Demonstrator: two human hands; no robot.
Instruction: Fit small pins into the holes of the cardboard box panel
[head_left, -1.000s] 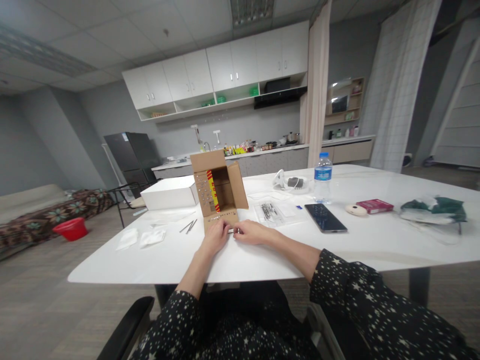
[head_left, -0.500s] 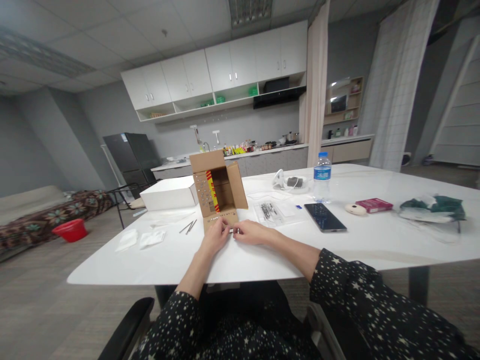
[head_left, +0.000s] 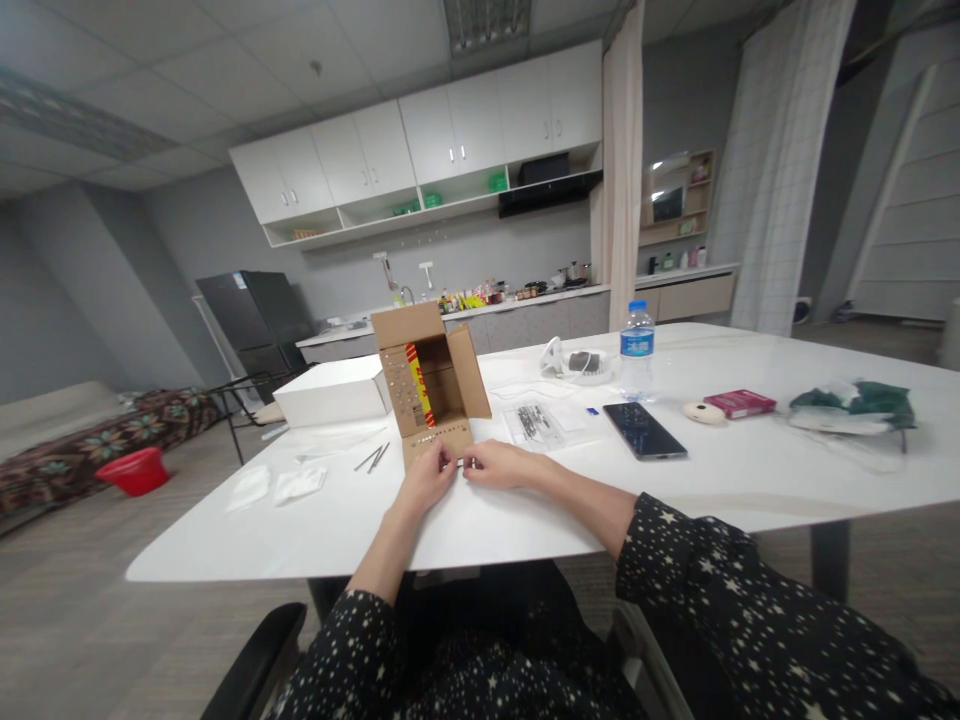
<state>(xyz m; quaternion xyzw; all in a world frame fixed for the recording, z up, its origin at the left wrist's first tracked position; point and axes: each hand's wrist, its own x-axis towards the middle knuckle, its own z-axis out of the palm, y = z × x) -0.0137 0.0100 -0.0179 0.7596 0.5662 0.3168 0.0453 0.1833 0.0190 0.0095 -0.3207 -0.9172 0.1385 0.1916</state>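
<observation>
An open cardboard box (head_left: 395, 395) with small shiny pieces on its side and lower flap stands upright on the white table (head_left: 315, 545). At the near edge of that flap, my left hand (head_left: 430, 477) has its fingers curled and pinched together. My right hand (head_left: 491, 464) is also in a pinch, its fingertips close to the left ones. Whatever lies between the fingers is too small to make out. Right of the box lies a clear plastic case (head_left: 534, 424) with small dark and silver parts. To the left are thin metal tools, perhaps tweezers (head_left: 379, 457).
White tissues (head_left: 300, 485) lie at the left, before a white box (head_left: 330, 391). Towards the right are a phone (head_left: 645, 431), a water bottle (head_left: 637, 350), a dark pink box (head_left: 741, 404), a cream-coloured rounded item (head_left: 703, 412) and a green-and-white bundle (head_left: 855, 408).
The whole view has shifted slightly, so things appear a little farther left. Both hands stay pinched at the flap's near edge, with hardly any movement.
</observation>
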